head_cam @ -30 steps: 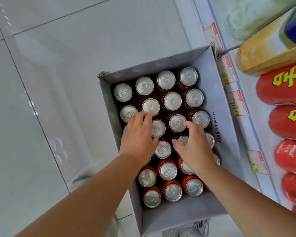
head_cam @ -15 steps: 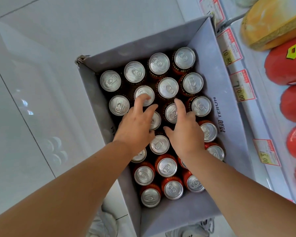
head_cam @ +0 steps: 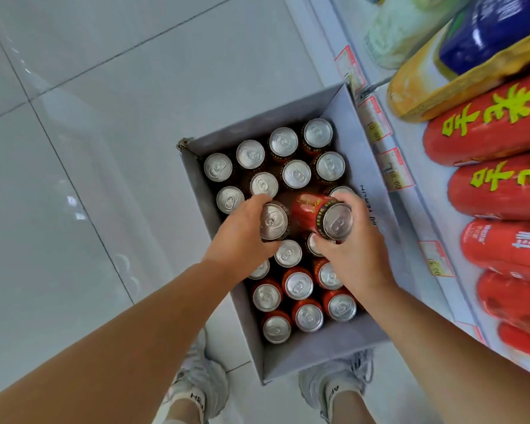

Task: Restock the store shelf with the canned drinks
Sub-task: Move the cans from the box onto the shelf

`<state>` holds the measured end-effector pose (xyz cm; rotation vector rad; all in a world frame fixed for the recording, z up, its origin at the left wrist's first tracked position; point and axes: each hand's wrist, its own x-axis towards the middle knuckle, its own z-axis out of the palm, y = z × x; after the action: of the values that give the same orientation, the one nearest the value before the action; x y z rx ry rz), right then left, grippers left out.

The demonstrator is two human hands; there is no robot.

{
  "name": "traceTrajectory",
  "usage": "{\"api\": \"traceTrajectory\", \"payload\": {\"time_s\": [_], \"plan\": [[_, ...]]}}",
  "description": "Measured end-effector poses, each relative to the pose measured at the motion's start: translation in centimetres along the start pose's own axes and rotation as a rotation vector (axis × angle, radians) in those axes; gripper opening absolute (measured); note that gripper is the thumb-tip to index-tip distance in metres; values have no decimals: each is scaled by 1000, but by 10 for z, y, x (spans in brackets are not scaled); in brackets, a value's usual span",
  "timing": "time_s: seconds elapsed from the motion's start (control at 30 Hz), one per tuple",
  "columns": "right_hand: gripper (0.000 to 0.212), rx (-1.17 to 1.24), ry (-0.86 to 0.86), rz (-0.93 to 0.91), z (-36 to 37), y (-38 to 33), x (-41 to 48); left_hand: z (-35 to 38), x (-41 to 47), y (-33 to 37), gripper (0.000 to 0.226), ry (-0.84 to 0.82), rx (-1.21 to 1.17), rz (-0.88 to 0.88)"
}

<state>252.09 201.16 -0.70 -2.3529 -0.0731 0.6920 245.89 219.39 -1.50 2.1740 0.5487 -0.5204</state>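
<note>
A grey cardboard box (head_cam: pixel 377 246) stands on the floor by my feet, packed with several upright red cans with silver tops (head_cam: pixel 296 174). My left hand (head_cam: pixel 242 237) grips one can (head_cam: pixel 273 221) lifted above the rows, its top facing me. My right hand (head_cam: pixel 354 249) grips a second can (head_cam: pixel 322 214), raised and tilted so its red side shows. Both cans are above the middle of the box. The store shelf (head_cam: pixel 423 209) runs along the right side of the box.
Red bags (head_cam: pixel 490 123) with yellow lettering, a yellow bag (head_cam: pixel 426 78) and a green pack (head_cam: pixel 401 32) lie on the shelf. Price tags (head_cam: pixel 395 169) line its front edge. Grey floor tiles (head_cam: pixel 104 117) spread to the left. My white shoes (head_cam: pixel 202 384) stand below the box.
Both hands reached down among the cans, closed round one each and lifted them out of the rows. The right can has tilted over. The view has shifted.
</note>
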Motion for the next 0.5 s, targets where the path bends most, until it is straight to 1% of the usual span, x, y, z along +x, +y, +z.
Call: {"api": "traceTrajectory", "payload": {"time_s": [0.07, 0.17, 0.23, 0.3, 0.4, 0.5], "plan": [[71, 72, -8, 23, -38, -30, -27, -34, -31, 30, 72, 37, -65, -6], [69, 111, -62, 59, -108, -89, -72, -90, -83, 82, 67, 102, -118, 41], [69, 96, -109, 58, -157, -135, -107, -133, -118, 122, 63, 141, -135, 54], [69, 61, -114, 25, -207, -185, -147, -182, -155, 166, 63, 170, -147, 70], [70, 11, -32, -16, -282, -260, -212, -254, -210, 241, 62, 195, -134, 181], [69, 31, 114, -20, -356, -324, -282, -319, -269, 322, 63, 199, -109, 329]]}}
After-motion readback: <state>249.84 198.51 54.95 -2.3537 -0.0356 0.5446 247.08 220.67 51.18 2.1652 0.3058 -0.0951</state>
